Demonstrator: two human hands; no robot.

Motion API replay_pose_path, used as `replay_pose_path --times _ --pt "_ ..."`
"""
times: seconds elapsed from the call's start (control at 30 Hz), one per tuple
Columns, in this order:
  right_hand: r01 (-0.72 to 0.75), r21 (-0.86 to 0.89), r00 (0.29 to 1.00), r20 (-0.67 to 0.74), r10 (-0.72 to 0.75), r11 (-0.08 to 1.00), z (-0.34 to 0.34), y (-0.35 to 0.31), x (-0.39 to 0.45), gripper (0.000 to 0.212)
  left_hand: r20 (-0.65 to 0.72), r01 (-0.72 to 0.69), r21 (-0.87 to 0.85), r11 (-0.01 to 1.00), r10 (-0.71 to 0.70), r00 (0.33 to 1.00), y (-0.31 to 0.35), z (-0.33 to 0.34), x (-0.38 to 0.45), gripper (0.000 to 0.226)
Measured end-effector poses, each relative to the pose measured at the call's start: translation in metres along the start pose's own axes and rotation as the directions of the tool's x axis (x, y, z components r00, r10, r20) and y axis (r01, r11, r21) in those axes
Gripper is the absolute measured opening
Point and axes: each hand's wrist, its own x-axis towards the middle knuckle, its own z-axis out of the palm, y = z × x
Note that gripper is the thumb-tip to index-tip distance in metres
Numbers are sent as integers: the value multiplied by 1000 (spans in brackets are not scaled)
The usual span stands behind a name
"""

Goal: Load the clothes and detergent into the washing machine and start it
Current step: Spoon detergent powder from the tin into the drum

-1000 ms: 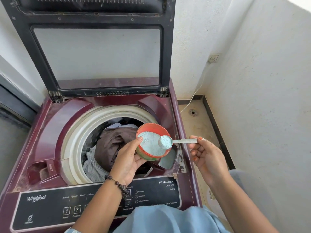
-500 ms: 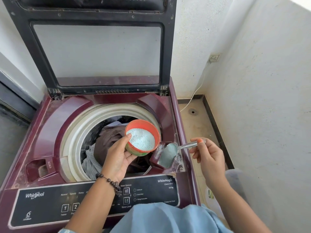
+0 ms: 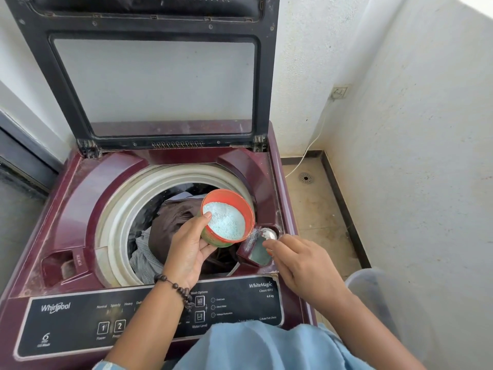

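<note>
1. Clothes look loaded — brown and grey clothes [image 3: 173, 225] lie piled inside the drum [image 3: 117, 209] of the washing machine [image 3: 88, 188], and no loose garment shows outside it. Whether more laundry waits off-camera cannot be told.

2. Detergent is the step in hand. The left hand [image 3: 190, 247] is closed around an orange tub [image 3: 241, 202], thumb hooked over its rim, and holds it tilted above the right part of the drum opening. The tub holds a good deal of pale blue powder [image 3: 226, 222].

3. The right hand [image 3: 301, 263] pinches the handle of a small spoon [image 3: 268, 233], fingers closed on it. The spoon's bowl is turned down in the detergent tray [image 3: 257, 251] at the front right corner of the machine's top, just beside the tub. The spoon looks nearly empty, so this scoop seems to be tipped out; white residue dusts the tray's edge.

4. How many scoops are needed is a guess — one more may follow.

5. What is left, by my reading: put the tub and spoon aside, lower the lid [image 3: 154, 84], which stands fully raised, then press power and pick a programme on the control panel [image 3: 80, 321]. No lights show there, so the machine appears not yet started.
</note>
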Motion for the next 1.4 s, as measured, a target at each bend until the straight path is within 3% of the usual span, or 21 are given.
replay_pose_path --times 0.2,0.37,0.47,0.67,0.77,1.17,1.4 --pt "-27 13 999 21 27 1000 -4 3 2 26 29 -21 27 999 20 999 -1 3 -2 12" --pt "-269 356 930 -144 337 895 -14 0 4 28 52 -26 56 998 24 998 -1 3 -3 14" --pt "-307 498 869 -200 452 811 -21 -5 12 26 57 -21 67 998 17 998 -2 3 -3 14" --pt "-306 580 903 -75 424 755 -12 -14 19 24 146 -2 100 995 -13 989 -3 5 -4 16" --pt "-365 602 885 -12 465 710 -3 -14 14 28 190 0 105 994 -20 982 -4 6 -7 14" --pt "-455 840 813 256 523 296 -5 -17 14 29 134 83 -76 994 -73 988 -1 3 -3 16" --pt "-510 860 689 417 592 -12 -1 -16 15 32 154 88 -56 995 -79 985 -2 2 -3 20"
